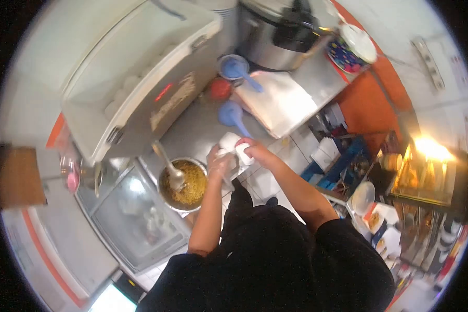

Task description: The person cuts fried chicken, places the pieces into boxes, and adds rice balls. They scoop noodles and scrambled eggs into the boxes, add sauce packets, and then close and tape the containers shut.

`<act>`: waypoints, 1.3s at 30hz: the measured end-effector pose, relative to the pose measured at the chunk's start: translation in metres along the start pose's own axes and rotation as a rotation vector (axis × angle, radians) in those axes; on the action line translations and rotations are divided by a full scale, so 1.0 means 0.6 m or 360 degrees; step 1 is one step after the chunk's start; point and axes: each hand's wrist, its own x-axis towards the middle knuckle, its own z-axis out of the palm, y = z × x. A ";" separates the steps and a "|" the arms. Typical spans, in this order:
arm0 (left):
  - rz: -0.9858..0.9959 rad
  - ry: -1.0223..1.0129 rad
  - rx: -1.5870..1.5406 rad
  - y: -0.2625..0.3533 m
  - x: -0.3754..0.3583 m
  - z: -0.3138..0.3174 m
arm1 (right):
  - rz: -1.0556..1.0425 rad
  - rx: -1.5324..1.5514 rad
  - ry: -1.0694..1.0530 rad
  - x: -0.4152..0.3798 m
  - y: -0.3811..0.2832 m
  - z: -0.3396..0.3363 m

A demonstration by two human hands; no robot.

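Note:
Both hands are close together in front of my dark shirt, over the counter's near edge. My left hand (219, 162) is closed round a white, rounded thing (229, 141), blurred, with see-through plastic about the hand. In my right hand (254, 148) is a small white cup-like thing (244, 154), its fingers wrapped round it and almost touching the left one. Just left of my left hand stands a metal pot (164, 195) of yellowish food (192, 190), with a serving spoon (176, 179) resting in it. Beyond the hands lies a blue scoop (230, 113).
A stack of white paper (283, 101) lies on the metal counter (192, 122). Behind it are another blue scoop (234, 67), a red round thing (221, 88) and a large cooker (265, 36). An open cool box (177, 86) stands left. A lit display case (426, 171) is at right.

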 end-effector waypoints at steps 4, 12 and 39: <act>0.0270 -0.0365 -0.0004 0.014 -0.056 0.013 | -0.0031 0.0246 0.0093 -0.139 -0.005 -0.023; 0.0473 -0.1689 0.0052 0.117 -0.252 0.280 | -0.0708 0.0357 0.0968 -0.547 0.206 -0.126; 0.1166 -0.2480 0.1880 0.143 -1.030 1.407 | -0.0344 0.1015 0.2180 -1.482 0.717 -0.668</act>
